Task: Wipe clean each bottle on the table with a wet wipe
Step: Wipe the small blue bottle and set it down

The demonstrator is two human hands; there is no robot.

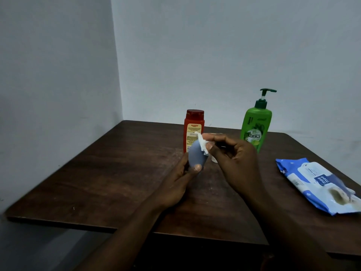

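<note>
Fingers: I see my right hand (232, 159) pinching the white wet wipe (202, 144) against the grey-blue bottle (195, 155).
Left hand (181, 178): curled round that bottle, lifted above the table (109, 173).
Standing behind: red bottle (193, 128), green pump bottle (255, 130).
Right edge: wipes pack (316, 184).

My feed is dim and cool-toned, with a soft bluish cast over the walls (195, 45). Light looks diffuse; I can't tell its source. The table (97, 173) reads very dark, with a faint dusty sheen toward its middle and no hard glare. Under its near edge everything sinks into deep shadow. Both forearms are underexposed, nearly featureless. Wide-angle bending bows the table's edges, and fine detail is soft and smeared throughout.
</note>
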